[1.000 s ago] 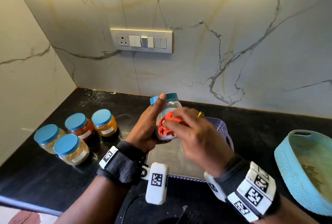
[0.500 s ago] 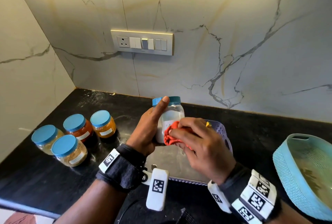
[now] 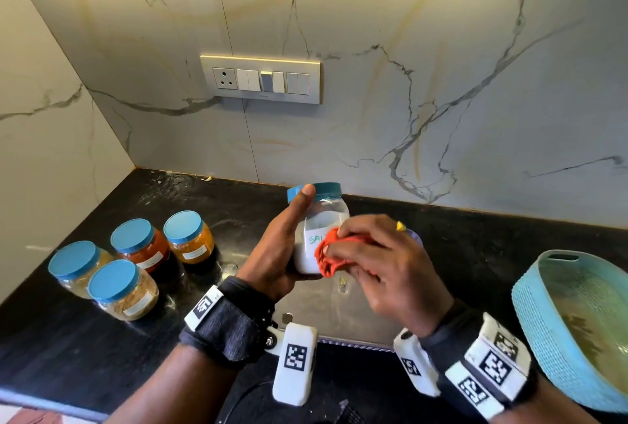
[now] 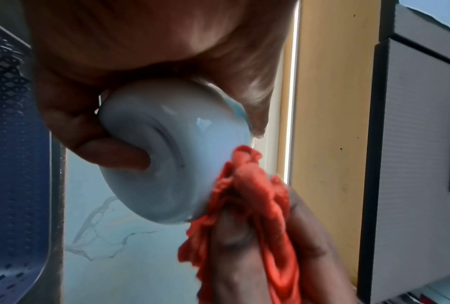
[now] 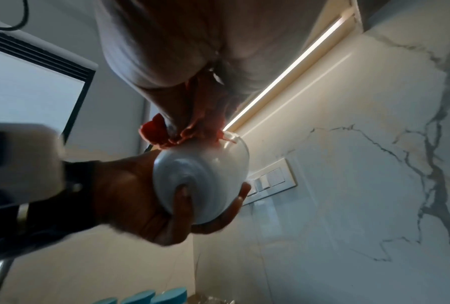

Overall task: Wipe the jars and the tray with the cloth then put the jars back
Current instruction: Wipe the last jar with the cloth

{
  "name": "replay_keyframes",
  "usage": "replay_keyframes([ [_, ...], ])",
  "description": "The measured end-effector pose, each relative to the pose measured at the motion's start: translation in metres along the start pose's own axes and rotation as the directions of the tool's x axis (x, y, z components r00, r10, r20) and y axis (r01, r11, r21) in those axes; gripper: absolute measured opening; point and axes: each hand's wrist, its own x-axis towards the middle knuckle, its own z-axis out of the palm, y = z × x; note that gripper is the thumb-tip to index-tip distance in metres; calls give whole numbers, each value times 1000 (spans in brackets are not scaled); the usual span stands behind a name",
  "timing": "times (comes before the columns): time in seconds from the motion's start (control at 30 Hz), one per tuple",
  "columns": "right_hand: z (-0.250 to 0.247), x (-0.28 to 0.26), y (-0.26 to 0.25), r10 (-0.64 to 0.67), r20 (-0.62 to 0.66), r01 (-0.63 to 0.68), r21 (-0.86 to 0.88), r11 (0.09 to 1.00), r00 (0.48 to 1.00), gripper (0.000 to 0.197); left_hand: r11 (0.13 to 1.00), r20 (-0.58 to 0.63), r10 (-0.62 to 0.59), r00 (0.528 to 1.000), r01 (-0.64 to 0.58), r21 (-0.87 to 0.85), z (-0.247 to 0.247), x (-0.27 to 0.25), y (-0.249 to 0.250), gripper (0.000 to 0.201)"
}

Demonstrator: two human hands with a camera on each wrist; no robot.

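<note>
Left hand fingers curl round the salt jar, held above the tray. Right hand fingers pinch the red cloth against the jar's side. Left wrist view alone shows a finger under the jar's base.

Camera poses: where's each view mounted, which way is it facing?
Head: looks forward and down at the counter; both hands show, left hand, right hand.
Left wrist: under the palm, looking up at the salt jar.
Right wrist: under the palm, looking up toward the wall.
All three show the jar and the orange cloth.
</note>
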Motion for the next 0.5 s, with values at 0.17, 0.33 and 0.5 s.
replay_keyframes([
  [0.17, -2, 34, 24, 261, -178, -227, 190, 955, 949, 25, 996, 22, 33, 999, -34, 77, 9, 0, 5, 63],
  [0.33, 3, 3, 2, 61, -38, -59, 43, 997, 997, 27, 999, 13, 16, 1000, -15, -51, 5, 3, 14, 72],
  [0.5, -2, 15, 19, 155, -120, -138, 143, 980, 980, 29, 1000, 74, 18, 997, -16, -27, 7, 6, 9, 68],
])
